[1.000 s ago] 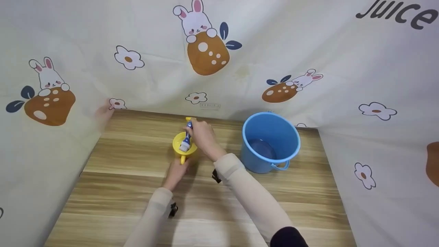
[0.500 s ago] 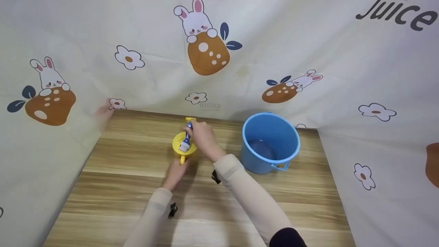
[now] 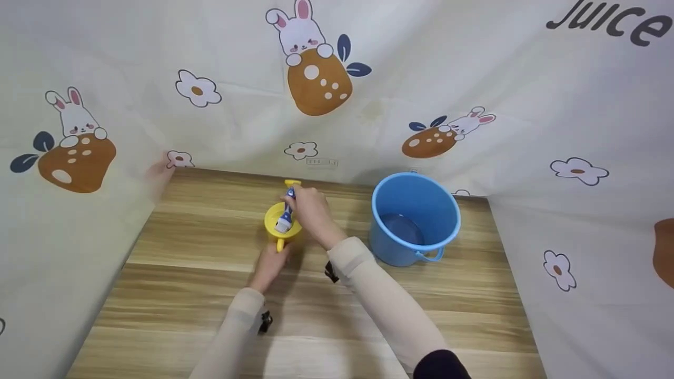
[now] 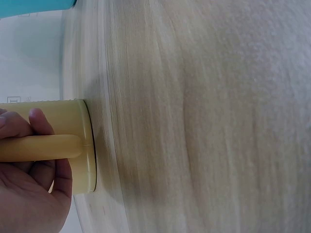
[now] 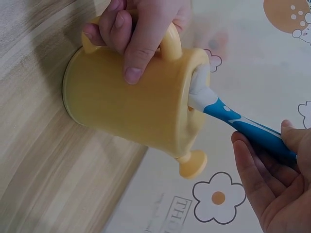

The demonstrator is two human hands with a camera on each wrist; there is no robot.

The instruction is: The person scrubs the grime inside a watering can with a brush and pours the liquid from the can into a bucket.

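Note:
A yellow watering can (image 3: 270,229) stands upright on the wooden surface, its spout pointing away from me. My left hand (image 3: 270,266) grips the can's handle, fingers curled round it and thumb against the wall in the right wrist view. Over the can's mouth, my right hand (image 3: 314,213) holds a blue-handled brush (image 5: 252,131) between thumb and fingers. The white brush head (image 5: 200,92) sits at the can's opening, inside the rim; its end is partly hidden there. In the left wrist view the can's lower wall (image 4: 80,182) shows beside the handle.
A blue bucket (image 3: 392,255) stands to the right of the can, its handle hanging down at the front. Printed cloth walls (image 3: 237,131) with rabbits and flowers enclose the wooden surface (image 3: 184,242) at the back and both sides.
The hands, the watering can and the brush stay almost in place; the brush head shifts only very slightly within the can's mouth. The bucket has not moved.

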